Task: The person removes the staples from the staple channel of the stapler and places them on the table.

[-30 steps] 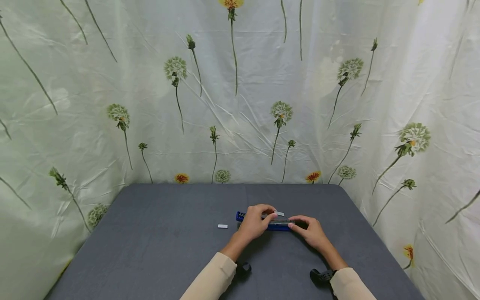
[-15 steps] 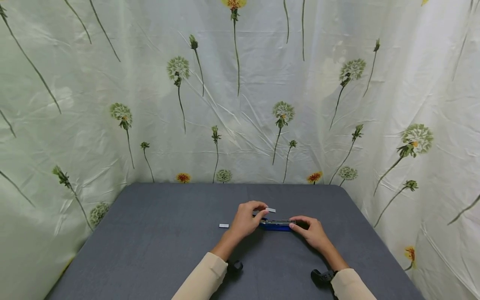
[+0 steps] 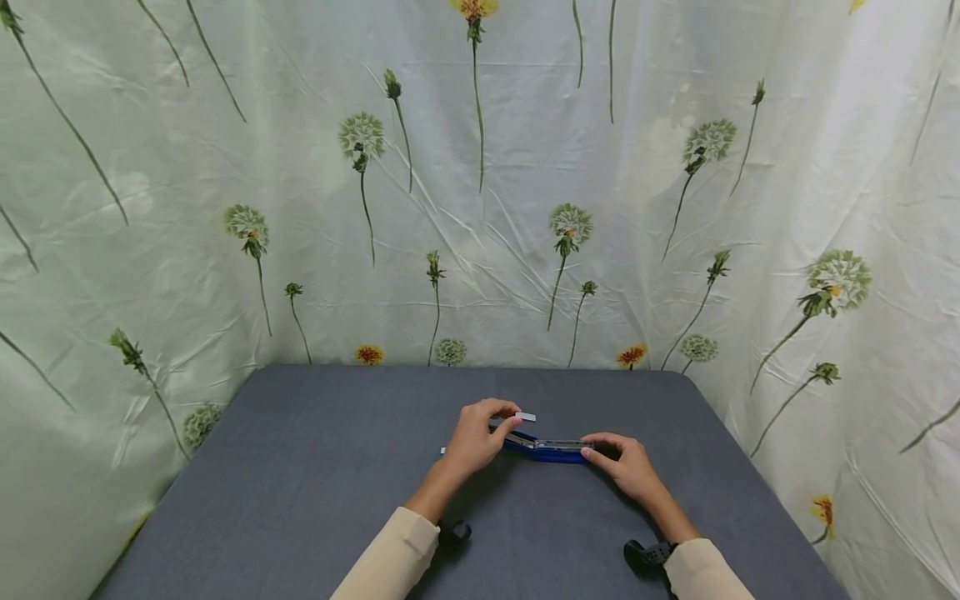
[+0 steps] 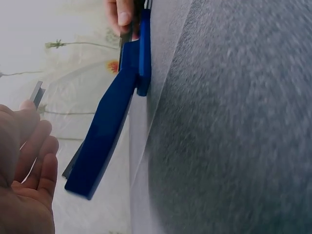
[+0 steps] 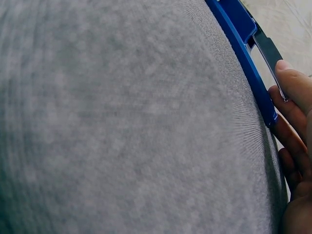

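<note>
A blue stapler (image 3: 558, 451) lies on the table with its top cover (image 4: 100, 139) swung up and back to the left, its metal magazine (image 5: 267, 51) exposed. At the magazine's right end, my right hand (image 3: 621, 462) grips it, thumb on the metal and fingers underneath in the right wrist view. My left hand (image 3: 471, 435) pinches a short strip of staples (image 3: 527, 417) at its fingertips, above the opened cover and apart from it. In the left wrist view the same strip sticks up beyond the fingertips. Whether any staples lie inside the magazine is too small to tell.
A second small pale strip (image 3: 443, 451) on the table peeks out from behind my left hand, mostly hidden. The dark grey table (image 3: 337, 483) ends at a back edge against a flower-print curtain (image 3: 480, 208). Black straps (image 3: 647, 557) circle both wrists.
My left hand has moved left with the staple strip, uncovering more of the stapler and partly hiding the second strip. My right hand keeps its grip on the magazine end.
</note>
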`<state>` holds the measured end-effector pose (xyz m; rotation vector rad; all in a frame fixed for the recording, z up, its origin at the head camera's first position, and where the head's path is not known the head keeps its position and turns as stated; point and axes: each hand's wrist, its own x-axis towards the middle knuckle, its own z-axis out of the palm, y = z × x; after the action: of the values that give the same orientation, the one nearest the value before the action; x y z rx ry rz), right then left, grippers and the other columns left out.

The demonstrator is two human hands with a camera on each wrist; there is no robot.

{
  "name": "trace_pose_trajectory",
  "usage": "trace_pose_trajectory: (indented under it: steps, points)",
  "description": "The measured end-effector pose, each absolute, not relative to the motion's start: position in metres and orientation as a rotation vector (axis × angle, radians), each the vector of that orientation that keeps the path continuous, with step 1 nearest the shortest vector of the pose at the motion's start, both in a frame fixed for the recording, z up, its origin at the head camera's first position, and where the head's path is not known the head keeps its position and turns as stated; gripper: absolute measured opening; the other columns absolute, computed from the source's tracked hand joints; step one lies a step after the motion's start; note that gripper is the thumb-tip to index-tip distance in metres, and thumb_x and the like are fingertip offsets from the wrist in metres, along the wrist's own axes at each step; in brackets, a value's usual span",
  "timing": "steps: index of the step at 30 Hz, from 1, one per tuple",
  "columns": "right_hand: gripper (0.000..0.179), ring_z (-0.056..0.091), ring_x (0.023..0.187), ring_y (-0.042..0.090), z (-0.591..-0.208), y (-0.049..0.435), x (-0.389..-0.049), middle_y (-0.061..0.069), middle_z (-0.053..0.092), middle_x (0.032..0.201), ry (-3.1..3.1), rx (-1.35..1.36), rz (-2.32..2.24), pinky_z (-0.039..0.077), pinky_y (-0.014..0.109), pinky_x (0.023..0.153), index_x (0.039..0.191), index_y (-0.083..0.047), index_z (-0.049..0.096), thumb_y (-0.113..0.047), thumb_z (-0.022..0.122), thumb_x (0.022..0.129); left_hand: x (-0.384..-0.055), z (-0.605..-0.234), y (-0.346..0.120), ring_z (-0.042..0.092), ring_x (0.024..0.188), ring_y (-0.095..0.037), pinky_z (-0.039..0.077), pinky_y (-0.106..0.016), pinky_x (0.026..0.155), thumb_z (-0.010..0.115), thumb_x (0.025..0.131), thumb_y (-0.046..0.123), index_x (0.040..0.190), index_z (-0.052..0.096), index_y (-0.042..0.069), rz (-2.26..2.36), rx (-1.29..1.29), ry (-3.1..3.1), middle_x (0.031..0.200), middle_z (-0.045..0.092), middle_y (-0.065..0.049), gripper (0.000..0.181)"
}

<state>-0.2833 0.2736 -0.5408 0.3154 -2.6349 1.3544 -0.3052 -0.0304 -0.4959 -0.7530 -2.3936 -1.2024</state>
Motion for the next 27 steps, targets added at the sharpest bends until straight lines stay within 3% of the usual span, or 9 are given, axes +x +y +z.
trace_pose_trajectory:
  steps: [16,27]
  points:
    - [0.022,0.064,0.089,0.002,-0.541,0.275,-0.285,0.002,0.077,0.107,-2.614,0.330,1.367,0.053,0.024,0.081,0.113,-0.018,0.078,-0.028,0.078,0.094,-0.305,-0.494,-0.058,0.072,0.099,-0.020,0.059,-0.051,0.085,0.071,0.099,0.025,0.113,0.076,0.011,-1.215,-0.741,-2.313,0.107,0.076,-0.004,0.021]
    - [0.022,0.064,0.090,0.002,-0.542,0.275,-0.285,0.002,0.077,0.107,-2.620,0.325,1.367,0.052,0.024,0.082,0.113,-0.019,0.079,-0.029,0.078,0.093,-0.304,-0.498,-0.081,0.072,0.100,-0.021,0.059,-0.049,0.087,0.071,0.099,0.024,0.113,0.077,0.011,-1.197,-0.689,-2.349,0.108,0.076,-0.003,0.020]
